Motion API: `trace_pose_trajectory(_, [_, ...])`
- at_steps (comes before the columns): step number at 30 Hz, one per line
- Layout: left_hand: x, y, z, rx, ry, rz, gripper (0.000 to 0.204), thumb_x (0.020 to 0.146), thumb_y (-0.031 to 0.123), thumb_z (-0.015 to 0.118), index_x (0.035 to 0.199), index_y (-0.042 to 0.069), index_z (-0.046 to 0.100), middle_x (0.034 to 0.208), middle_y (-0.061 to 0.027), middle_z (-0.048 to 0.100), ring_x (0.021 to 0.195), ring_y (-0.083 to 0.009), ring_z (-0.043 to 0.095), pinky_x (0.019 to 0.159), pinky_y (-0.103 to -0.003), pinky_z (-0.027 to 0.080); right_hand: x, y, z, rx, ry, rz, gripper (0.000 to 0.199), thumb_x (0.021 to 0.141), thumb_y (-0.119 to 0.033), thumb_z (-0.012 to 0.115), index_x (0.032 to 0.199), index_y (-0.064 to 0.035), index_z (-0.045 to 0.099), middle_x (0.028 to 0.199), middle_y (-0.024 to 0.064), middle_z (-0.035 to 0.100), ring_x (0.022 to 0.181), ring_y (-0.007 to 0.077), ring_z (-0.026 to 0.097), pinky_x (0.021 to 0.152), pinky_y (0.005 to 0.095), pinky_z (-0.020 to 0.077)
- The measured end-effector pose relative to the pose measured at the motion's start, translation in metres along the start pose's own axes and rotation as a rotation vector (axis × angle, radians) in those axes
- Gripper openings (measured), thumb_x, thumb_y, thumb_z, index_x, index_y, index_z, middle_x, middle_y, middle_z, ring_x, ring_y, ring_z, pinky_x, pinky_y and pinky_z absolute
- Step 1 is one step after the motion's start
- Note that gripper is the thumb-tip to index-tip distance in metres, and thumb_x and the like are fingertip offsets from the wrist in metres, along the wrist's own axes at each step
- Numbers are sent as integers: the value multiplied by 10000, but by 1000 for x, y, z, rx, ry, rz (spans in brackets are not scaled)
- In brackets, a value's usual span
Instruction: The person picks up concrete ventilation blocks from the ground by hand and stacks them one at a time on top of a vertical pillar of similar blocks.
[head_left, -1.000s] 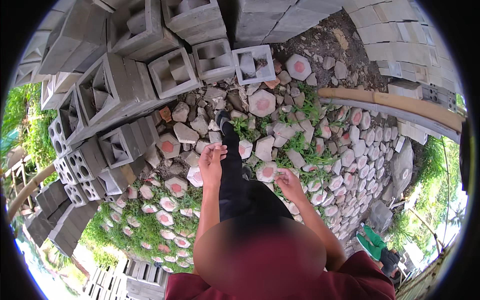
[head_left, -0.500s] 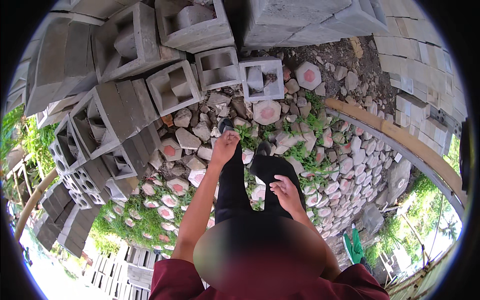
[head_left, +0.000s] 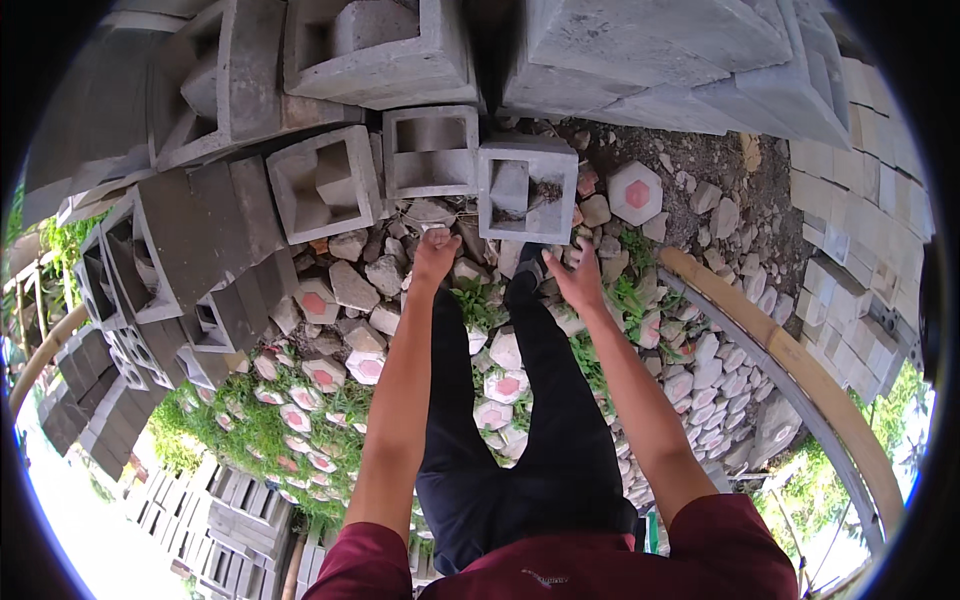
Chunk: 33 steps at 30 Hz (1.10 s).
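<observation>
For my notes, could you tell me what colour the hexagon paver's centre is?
Pink-red in the paver, head view.

Seen from above, a person in dark trousers stands on rubble and weeds. Both bare arms stretch toward the frame's upper centre, the left hand (head_left: 435,250) and right hand (head_left: 578,275) empty, fingers spread, just below a square hollow concrete block (head_left: 527,188). More hollow blocks (head_left: 325,185) pile up at upper left.

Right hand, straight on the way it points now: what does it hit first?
Most likely the hollow grey concrete block just ahead of the right hand. The hand is open and close to the block's lower edge, though depth is hard to judge, so a gap may remain.
</observation>
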<state>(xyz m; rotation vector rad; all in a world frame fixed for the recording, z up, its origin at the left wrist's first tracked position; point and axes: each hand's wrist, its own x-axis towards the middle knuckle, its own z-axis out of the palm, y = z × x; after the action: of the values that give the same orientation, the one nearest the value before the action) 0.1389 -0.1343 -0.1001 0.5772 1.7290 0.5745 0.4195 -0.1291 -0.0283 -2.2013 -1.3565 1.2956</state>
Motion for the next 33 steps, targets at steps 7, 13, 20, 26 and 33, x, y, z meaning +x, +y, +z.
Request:
trace_pose_trajectory(7, [58, -35, 96, 201, 103, 168, 533, 829, 286, 660, 1232, -15, 483, 1099, -269, 601, 1035, -417, 577, 870, -430, 460, 125, 41, 15, -114, 0, -252, 995, 752, -305, 753, 1457, -44, 100, 1277, 267, 501, 1170, 412, 509, 985, 431, 411])
trace_pose_trajectory(13, [43, -16, 117, 130, 224, 181, 530, 848, 271, 636, 1260, -9, 454, 1148, -262, 584, 1076, -415, 558, 905, -427, 447, 142, 71, 27, -182, -81, -112, 801, 815, -292, 680, 1424, -58, 216, 1220, 203, 581, 1140, 372, 551, 967, 429, 421])
trace_pose_trajectory(20, [41, -26, 96, 450, 255, 446, 385, 850, 187, 594, 1170, -11, 515, 923, -283, 632, 887, -460, 598, 754, -505, 484, 132, 61, 34, -107, -103, -160, 633, 821, -171, 637, 1367, -48, 339, 1155, 195, 613, 1089, 357, 584, 912, 411, 451])
trace_pose_trajectory(26, [16, -3, 105, 483, 234, 481, 354, 822, 126, 593, 1109, -69, 525, 785, -288, 620, 732, -473, 598, 655, -509, 492, 131, 89, 18, -75, -92, -212, 577, 799, -145, 653, 1305, -16, 408, 1162, 204, 601, 1056, 355, 593, 892, 402, 458])
trace_pose_trajectory(33, [-82, 41, 82, 656, 141, 326, 340, 814, 165, 611, 1065, -51, 532, 725, -257, 624, 681, -450, 612, 625, -515, 494, 54, 53, -44, 112, -443, 109, 469, 797, -180, 660, 1192, 14, 498, 1053, 166, 643, 926, 250, 650, 771, 363, 500])
